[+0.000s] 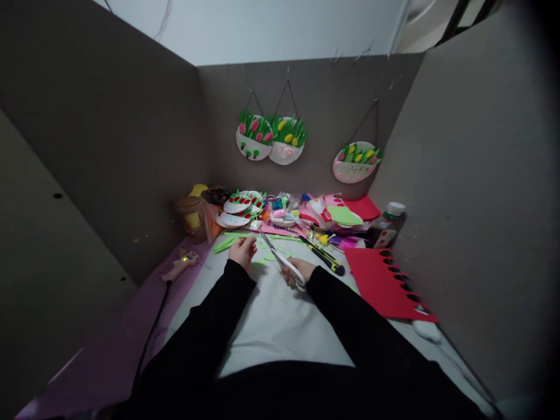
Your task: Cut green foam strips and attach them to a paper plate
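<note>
In my right hand (297, 273) is a pair of white-handled scissors (280, 254), its blades pointing up and left toward the back of the table. My left hand (244, 253) is closed beside the scissors, fingers curled together; what they pinch, if anything, is too small to make out. Light green paper strips (225, 243) lie just left of that hand, and more green scraps are scattered behind and between both hands. To the right of the scissors rests a black and yellow utility knife (324, 256).
Red paper (371, 280) with cut-out holes lies right, near a bottle (388, 224). A glue gun (181, 263) with a cord sits left, by a lidded cup (191, 219). Decorated paper plates (238, 204) and craft supplies fill the back. Finished plates (286, 153) hang on the grey partition.
</note>
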`<state>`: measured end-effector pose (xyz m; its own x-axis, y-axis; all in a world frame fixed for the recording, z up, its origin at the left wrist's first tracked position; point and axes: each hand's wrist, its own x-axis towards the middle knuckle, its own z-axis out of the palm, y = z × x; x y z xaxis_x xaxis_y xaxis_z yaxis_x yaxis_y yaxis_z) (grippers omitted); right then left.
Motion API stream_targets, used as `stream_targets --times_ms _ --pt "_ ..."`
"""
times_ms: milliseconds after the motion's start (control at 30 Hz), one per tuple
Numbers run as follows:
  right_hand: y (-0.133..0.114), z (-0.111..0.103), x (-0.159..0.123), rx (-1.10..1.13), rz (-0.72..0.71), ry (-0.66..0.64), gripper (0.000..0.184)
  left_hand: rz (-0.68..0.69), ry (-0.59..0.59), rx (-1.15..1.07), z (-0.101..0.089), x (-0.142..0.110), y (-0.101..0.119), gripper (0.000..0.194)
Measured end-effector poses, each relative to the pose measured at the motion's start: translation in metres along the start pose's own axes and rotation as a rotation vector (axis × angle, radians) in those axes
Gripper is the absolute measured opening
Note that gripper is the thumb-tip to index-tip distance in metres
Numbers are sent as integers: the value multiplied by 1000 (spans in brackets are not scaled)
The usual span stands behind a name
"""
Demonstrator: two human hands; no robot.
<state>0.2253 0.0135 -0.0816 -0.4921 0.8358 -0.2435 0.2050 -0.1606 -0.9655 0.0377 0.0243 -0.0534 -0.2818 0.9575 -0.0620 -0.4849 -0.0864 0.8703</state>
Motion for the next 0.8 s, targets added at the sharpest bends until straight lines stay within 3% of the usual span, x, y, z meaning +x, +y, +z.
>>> stream_targets --times_ms 133,800 --pt "-3 -2 -5 -15 4 -63 22 -25 51 1 0 2 -2 28" --pt "1 2 1 -90 54 -50 16 58 81 100 -4 7 -4 28"
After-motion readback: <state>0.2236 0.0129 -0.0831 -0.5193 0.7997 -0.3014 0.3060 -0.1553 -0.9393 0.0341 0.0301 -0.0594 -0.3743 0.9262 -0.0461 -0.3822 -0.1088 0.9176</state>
